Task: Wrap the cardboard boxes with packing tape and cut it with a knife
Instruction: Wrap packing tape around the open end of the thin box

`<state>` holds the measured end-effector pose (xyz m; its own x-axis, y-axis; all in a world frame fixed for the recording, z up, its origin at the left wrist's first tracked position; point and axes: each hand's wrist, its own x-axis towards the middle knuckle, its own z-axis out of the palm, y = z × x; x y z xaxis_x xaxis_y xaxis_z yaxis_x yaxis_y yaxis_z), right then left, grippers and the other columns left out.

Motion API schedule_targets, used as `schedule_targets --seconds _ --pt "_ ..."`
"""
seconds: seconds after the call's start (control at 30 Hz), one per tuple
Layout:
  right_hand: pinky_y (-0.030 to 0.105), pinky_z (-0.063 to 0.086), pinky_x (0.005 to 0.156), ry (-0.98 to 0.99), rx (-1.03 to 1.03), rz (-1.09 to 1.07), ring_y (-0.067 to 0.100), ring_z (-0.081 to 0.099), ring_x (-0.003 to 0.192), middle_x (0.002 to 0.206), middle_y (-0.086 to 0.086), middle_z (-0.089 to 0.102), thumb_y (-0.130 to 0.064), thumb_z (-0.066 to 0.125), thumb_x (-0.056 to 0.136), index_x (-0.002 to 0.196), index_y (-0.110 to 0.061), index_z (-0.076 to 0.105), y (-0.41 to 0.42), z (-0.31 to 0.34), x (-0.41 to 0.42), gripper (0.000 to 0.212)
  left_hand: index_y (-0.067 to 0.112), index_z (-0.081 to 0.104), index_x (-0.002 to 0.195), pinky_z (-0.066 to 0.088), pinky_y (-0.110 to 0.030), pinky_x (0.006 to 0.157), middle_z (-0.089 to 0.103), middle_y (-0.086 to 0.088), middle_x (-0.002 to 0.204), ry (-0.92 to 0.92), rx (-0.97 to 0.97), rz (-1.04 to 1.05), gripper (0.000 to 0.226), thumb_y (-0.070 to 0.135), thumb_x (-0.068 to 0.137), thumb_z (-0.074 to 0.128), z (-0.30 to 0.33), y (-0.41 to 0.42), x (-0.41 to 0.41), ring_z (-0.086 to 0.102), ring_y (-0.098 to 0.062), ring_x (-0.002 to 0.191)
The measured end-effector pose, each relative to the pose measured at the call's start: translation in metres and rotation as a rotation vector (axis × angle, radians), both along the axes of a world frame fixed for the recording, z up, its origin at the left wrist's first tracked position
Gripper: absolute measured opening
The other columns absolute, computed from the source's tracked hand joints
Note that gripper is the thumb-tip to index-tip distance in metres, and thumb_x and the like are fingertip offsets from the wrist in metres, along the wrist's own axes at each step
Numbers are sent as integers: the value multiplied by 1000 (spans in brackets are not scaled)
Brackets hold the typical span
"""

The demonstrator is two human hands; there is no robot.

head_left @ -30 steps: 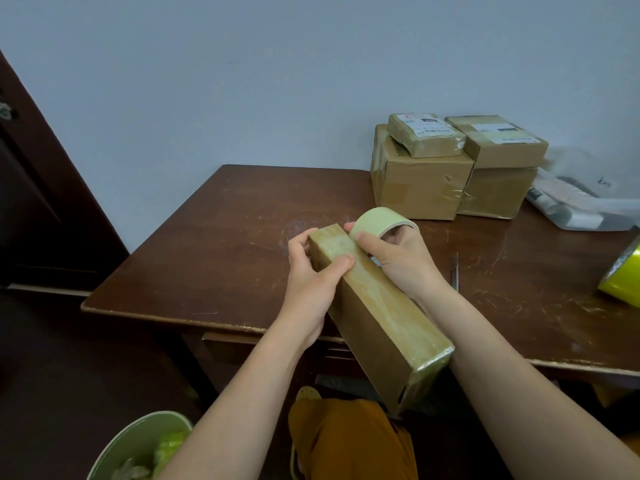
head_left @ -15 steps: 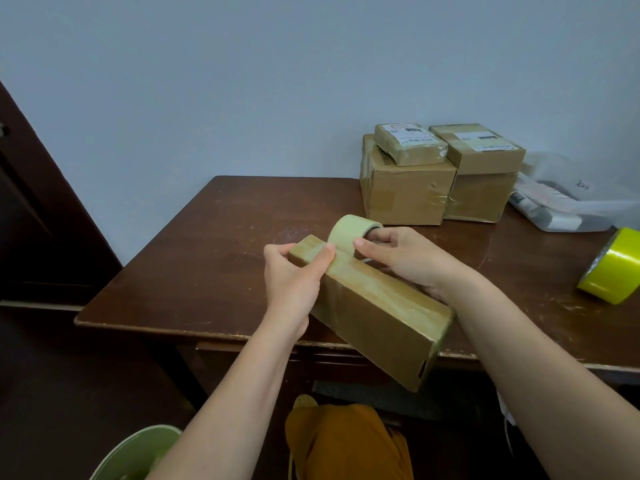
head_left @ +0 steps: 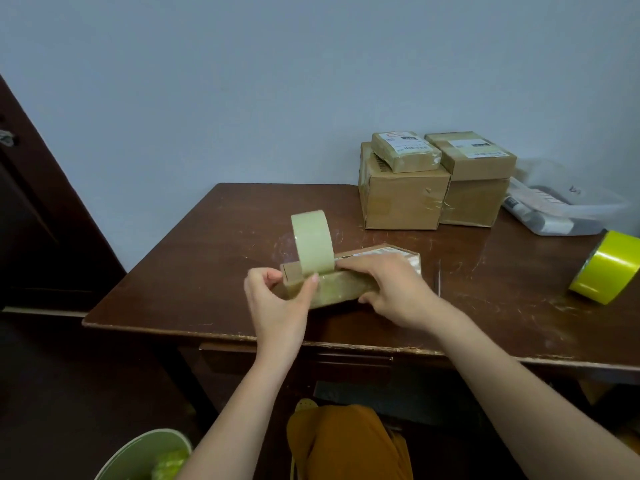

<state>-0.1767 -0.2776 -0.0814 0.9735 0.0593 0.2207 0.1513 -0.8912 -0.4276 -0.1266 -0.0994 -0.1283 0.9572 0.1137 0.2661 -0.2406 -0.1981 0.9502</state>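
A long cardboard box [head_left: 341, 289] wrapped in pale tape lies flat on the brown table [head_left: 207, 271]. A pale green packing tape roll [head_left: 311, 244] stands upright on the box's left end, its tape running onto the box. My left hand [head_left: 277, 303] grips the box's left end, thumb tip at the foot of the roll. My right hand [head_left: 394, 289] holds the middle of the box, fingers across the top and thumb on the front face. A thin knife [head_left: 439, 278] lies on the table just right of my right hand.
Several taped boxes [head_left: 405, 199] are stacked at the back of the table. White plastic bags [head_left: 554, 213] lie to their right. A yellow tape roll [head_left: 606, 268] sits at the right edge. A green bin [head_left: 145, 455] stands on the floor at lower left.
The box came down from a tilted hold over the table edge to lie flat on the table. My right hand left the tape roll and now holds the box.
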Motion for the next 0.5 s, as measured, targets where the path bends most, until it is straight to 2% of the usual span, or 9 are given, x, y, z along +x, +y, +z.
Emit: schedule_targets --seconds 0.1,0.17,0.23,0.27,0.33,0.37,0.4,0.5 --pt "42 35 114 18 213 -3 14 51 131 135 -7 62 6 65 84 127 -23 65 -1 -34 -4 52 30 42 112 38 -11 78 39 8 116 -17 315 -208 59 24 72 86 -11 6 0 45 -6 110" --pt "44 24 119 5 235 -8 11 43 137 139 -13 57 -3 67 87 127 -29 63 0 -45 -5 48 28 43 117 41 -22 95 40 8 122 -71 455 -279 59 26 74 84 -15 7 2 39 -15 125" --pt "46 21 119 -6 210 -4 9 43 136 140 -16 56 -16 68 90 131 -32 61 2 -47 -2 45 26 45 121 29 -43 117 45 7 130 -120 523 -292 57 34 77 81 -15 9 6 35 -17 135" --pt "47 24 117 -7 207 -6 9 44 135 139 -16 57 -24 67 92 133 -32 60 3 -46 -1 42 31 44 123 26 -43 119 46 11 131 -126 510 -321 58 37 78 80 -14 10 8 36 -13 135" --pt "47 30 114 -4 214 -17 10 47 131 137 -14 59 -43 62 94 137 -31 58 5 -42 -1 44 54 33 124 40 -26 106 44 31 125 -96 446 -442 66 44 77 79 -7 12 10 41 5 124" --pt "45 33 111 -14 206 -9 10 50 128 135 -13 61 -48 58 95 138 -31 57 6 -40 -1 47 63 29 122 42 -15 96 45 37 121 -92 442 -494 68 49 76 76 -2 13 11 43 10 118" --pt "43 36 108 -35 182 7 11 54 122 132 -12 63 -51 55 95 138 -31 56 7 -39 -1 47 66 30 122 43 -11 88 46 38 119 -104 464 -511 66 53 74 73 1 12 12 46 11 115" --pt "34 46 87 -61 102 35 11 59 105 121 -11 68 -55 49 97 134 -34 57 10 -34 0 43 44 45 132 40 -11 79 51 33 112 -175 547 -485 64 60 74 66 4 14 21 50 5 105"
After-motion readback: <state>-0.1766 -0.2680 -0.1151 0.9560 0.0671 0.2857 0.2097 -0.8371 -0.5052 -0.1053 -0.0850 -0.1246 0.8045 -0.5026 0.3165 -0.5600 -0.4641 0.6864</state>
